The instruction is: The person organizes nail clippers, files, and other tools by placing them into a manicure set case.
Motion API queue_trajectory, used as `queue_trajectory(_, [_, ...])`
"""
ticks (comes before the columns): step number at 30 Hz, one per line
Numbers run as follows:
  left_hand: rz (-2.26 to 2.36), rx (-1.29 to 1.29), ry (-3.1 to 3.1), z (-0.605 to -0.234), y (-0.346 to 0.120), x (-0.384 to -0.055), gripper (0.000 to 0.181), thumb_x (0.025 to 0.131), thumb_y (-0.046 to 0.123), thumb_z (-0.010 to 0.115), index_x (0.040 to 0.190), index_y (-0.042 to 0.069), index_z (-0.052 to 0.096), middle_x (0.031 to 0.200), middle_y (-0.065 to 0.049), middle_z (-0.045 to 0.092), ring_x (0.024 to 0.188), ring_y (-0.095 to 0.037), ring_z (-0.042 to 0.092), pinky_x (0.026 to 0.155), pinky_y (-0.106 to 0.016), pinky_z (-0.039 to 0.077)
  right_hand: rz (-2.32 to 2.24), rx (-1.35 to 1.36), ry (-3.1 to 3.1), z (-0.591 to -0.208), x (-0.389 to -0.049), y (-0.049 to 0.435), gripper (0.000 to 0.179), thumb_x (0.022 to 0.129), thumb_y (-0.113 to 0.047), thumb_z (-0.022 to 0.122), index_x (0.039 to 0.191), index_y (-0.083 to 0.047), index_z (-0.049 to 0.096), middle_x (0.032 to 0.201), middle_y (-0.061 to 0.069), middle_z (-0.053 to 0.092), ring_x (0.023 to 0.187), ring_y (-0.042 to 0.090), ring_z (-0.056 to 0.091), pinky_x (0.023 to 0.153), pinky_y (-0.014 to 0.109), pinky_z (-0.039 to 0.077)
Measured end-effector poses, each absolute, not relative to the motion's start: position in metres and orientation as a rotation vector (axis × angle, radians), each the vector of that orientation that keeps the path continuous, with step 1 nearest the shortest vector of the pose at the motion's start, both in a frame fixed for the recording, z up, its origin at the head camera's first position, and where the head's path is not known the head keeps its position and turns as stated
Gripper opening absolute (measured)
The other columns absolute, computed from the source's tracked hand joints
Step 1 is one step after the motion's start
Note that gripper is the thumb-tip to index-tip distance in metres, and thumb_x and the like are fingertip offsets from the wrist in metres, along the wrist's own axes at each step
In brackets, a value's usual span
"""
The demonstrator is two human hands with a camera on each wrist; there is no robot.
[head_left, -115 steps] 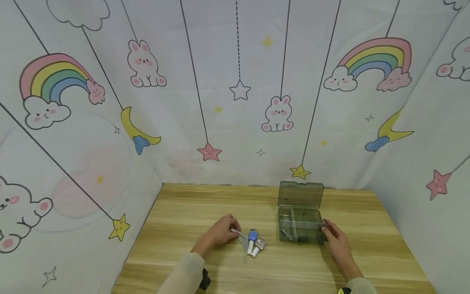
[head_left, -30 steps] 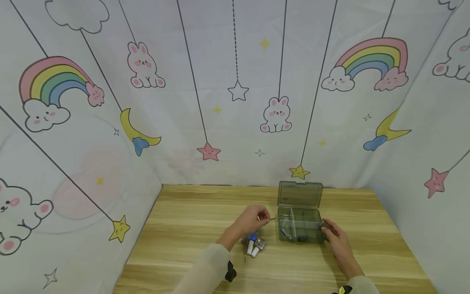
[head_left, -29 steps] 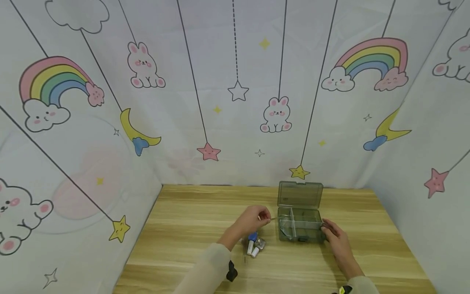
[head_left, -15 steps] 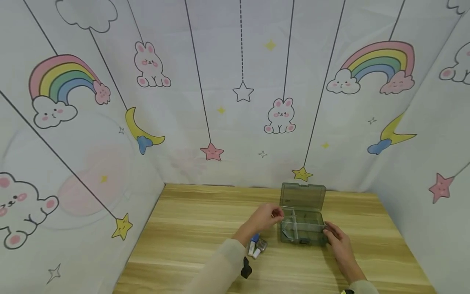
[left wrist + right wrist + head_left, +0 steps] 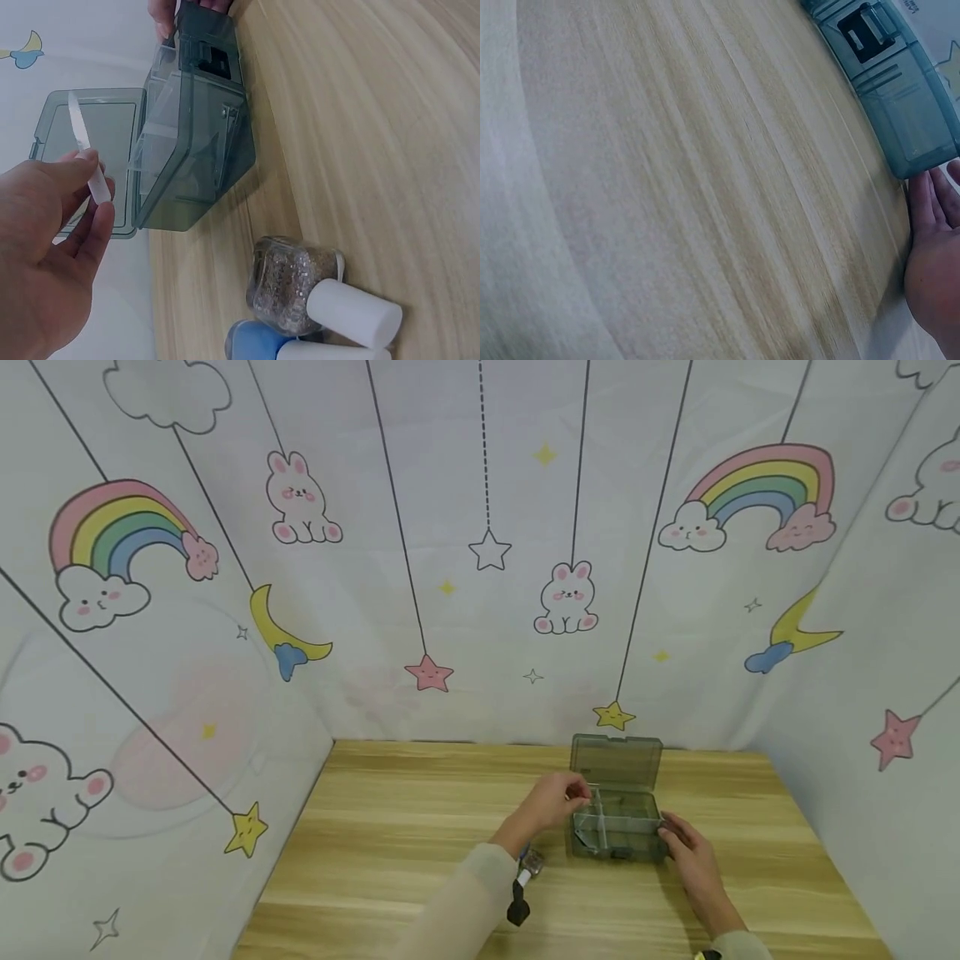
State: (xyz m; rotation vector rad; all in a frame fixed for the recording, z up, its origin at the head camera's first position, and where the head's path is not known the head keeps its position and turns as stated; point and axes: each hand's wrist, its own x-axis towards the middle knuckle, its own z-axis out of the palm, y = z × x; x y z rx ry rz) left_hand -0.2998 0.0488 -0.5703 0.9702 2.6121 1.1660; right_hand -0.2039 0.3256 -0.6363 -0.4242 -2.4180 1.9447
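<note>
Pinching a thin white-handled tool [image 5: 80, 133] between thumb and fingers, the left hand [image 5: 45, 247] hangs over the upper-left corner of the open green box [image 5: 214, 142], right of centre low in the head view. The right hand [image 5: 693, 860] grips the box's right side. The left sleeve [image 5: 465, 902] and wrist partly hide a glitter bottle [image 5: 285, 281] and a blue bottle [image 5: 251, 341]. The left arm slants up from bottom centre.

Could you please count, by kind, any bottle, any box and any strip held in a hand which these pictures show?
Bottles: 2 (glittery clear bottle with white cap, blue bottle with white cap)
Boxes: 1 (translucent grey-green plastic box)
Held strips: 1 (thin flat white strip)
Total: 4
</note>
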Motion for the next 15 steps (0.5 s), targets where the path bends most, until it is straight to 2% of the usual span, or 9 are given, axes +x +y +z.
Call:
queue_trajectory(7, [1.124, 0.933, 2.596, -0.570, 0.061, -0.300, 0.004, 0.104, 0.018, 0.070, 0.104, 0.014, 0.072, 0.095, 0.009, 0.068, 0.084, 0.002, 0.060, 0.075, -0.017, 0.052, 1.930, -0.401, -2.392, -0.636, -0.202, 0.324, 0.056, 0.113, -0.029, 0.054, 0.159, 0.000, 0.043, 0.160, 0.026, 0.044, 0.108, -0.019, 0.049, 0.089, 0.006, 0.043])
queue_trajectory(15, [1.091, 0.841, 2.588, -0.568, 0.074, -0.299, 0.004, 0.106, 0.021, 0.069, 0.103, 0.017, 0.069, 0.093, 0.012, 0.064, 0.083, 0.001, 0.059, 0.073, -0.019, 0.052, 1.932, -0.421, -2.397, -0.638, -0.202, 0.326, 0.055, 0.113, -0.028, 0.054, 0.160, -0.002, 0.043, 0.161, 0.023, 0.045, 0.109, -0.018, 0.049, 0.089, 0.007, 0.043])
